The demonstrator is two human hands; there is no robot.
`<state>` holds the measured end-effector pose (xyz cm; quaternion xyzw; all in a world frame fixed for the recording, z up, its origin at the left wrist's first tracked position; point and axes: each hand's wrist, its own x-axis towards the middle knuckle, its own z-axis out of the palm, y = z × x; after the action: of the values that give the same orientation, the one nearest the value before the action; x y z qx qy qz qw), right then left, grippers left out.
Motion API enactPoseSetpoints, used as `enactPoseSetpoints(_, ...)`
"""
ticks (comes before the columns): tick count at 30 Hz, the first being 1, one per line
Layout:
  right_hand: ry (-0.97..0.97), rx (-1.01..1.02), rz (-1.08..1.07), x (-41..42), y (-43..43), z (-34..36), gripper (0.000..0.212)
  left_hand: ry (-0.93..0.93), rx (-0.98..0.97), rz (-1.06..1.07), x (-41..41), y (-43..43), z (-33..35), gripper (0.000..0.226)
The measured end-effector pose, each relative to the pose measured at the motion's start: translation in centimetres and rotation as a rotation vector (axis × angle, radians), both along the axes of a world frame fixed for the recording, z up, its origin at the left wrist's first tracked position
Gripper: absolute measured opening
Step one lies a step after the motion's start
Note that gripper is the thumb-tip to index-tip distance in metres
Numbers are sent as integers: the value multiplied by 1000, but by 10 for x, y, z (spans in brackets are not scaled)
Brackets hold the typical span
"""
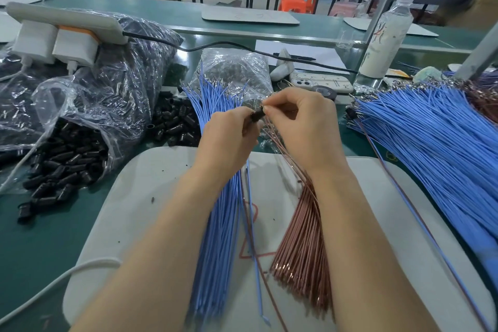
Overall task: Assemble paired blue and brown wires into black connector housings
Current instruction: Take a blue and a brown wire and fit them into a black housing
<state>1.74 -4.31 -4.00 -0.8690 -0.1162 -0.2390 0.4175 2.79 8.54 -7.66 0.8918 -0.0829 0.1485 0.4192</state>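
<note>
Above the mat, the left hand and right hand pinch a black housing, mostly hidden by fingertips.

Your blue wires show smooth matt insulation, the brown wires a coppery gloss. The black housings are shiny plastic, the bag crinkled clear film.
</note>
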Motion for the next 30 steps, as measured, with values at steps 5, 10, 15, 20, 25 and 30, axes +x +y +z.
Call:
enactPoseSetpoints(5,143,96,79,6,-15,-3,7,67,-266,-192,-2,8,2,13)
enactPoseSetpoints(10,222,179,161,10,-20,-8,14,30,-179,-197,-1,10,2,12)
enactPoseSetpoints(15,255,203,188,12,-22,-12,14,25,-146,-199,-1,11,2,10)
enactPoseSetpoints(20,258,122,144,13,-20,-15,7,87,-87,-216,2,11,1,10)
enactPoseSetpoints(25,238,139,107,13,-16,-14,13,64,-65,-186,2,12,-2,19)
enactPoseSetpoints(30,201,280,19,12,-17,-10,8,-11,-124,-96,3,13,-2,12)
